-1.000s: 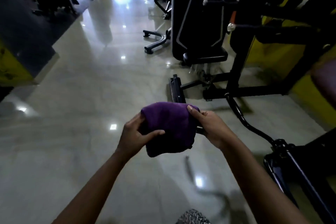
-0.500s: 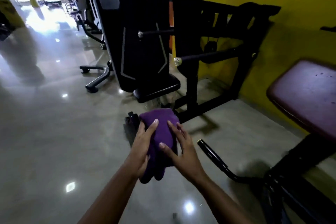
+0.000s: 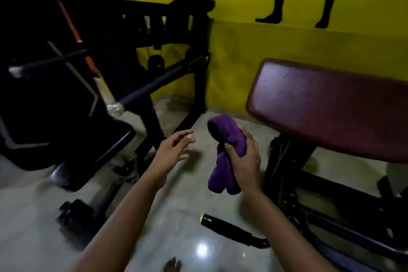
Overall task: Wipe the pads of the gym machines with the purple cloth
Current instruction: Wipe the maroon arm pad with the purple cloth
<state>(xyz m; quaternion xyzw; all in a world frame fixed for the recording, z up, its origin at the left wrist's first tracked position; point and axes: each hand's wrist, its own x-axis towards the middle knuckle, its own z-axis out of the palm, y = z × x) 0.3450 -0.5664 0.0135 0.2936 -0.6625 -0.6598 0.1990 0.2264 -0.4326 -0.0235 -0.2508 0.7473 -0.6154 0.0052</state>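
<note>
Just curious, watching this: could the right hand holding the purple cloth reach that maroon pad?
Probably yes. The right hand, gripping the purple cloth, is close beside the maroon pad, with nothing between them.

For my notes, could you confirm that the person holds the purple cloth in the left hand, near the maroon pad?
Not quite: the head view shows the purple cloth held in the right hand, near the maroon pad; the left hand is open and empty.
</note>
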